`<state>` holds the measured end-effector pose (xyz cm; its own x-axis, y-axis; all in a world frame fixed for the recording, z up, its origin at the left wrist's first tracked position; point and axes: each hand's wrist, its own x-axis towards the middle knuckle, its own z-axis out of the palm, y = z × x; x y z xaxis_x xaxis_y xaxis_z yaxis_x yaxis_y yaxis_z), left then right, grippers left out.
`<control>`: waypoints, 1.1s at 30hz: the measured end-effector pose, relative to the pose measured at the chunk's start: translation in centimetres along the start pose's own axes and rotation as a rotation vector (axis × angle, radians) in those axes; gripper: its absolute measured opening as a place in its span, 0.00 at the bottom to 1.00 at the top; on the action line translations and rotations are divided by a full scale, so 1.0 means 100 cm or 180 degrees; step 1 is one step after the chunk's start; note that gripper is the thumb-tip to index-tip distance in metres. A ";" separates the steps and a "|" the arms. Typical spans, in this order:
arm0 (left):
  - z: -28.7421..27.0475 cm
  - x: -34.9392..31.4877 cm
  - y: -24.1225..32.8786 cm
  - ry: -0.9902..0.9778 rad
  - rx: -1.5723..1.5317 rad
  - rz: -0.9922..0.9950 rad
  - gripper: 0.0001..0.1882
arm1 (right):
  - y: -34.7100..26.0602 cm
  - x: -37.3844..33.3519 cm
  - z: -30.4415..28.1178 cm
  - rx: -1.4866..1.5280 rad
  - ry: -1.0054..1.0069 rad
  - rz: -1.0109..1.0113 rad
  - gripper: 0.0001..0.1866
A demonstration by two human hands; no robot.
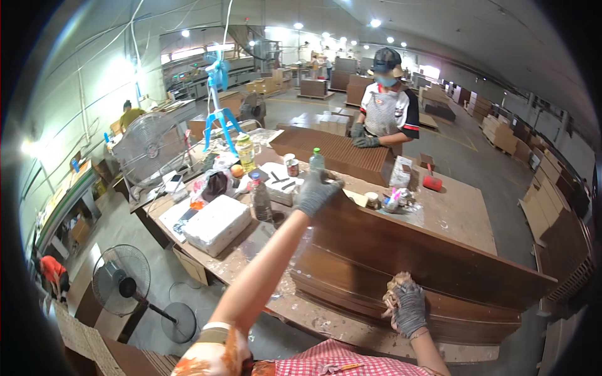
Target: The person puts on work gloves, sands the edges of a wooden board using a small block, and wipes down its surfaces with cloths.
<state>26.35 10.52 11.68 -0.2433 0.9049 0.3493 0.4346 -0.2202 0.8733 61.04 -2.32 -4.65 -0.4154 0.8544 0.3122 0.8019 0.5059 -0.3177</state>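
Observation:
My left hand (318,193), in a grey glove, is closed on the upper left end of a long dark brown board (426,241). The board is tilted up on its edge above a stack of similar brown boards (351,294) on the worktable (461,210). In my right hand (411,308), also gloved in grey, is a crumpled beige rag (397,287). That hand is low at the front of the board and the stack; whether the rag presses on the board I cannot tell.
Left of the board are a white foam block (218,225), plastic bottles (260,197) and a blue stand fan (219,100). Across the table a co-worker (389,103) rests gloved hands by a stack of brown panels (332,150). A red-headed mallet (432,182) lies at right. A black floor fan (125,285) stands lower left.

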 end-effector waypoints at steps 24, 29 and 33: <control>-0.003 -0.005 -0.016 -0.0080 -0.0186 0.0371 0.24 | -0.169 0.121 0.067 0.0739 0.0018 -0.1558 0.17; -0.015 -0.002 -0.028 -0.0353 -0.0242 0.0355 0.25 | -0.179 0.146 0.119 0.0579 -0.0795 -0.0992 0.22; -0.033 -0.010 0.009 -0.0680 0.0047 0.0568 0.21 | -0.172 0.137 0.100 0.0010 -0.0883 -0.1305 0.24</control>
<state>24.15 8.26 13.21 0.0259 0.9089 0.4162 0.4671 -0.3791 0.7988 37.28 1.83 -3.86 -0.7955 0.5839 0.1621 0.5473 0.8071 -0.2215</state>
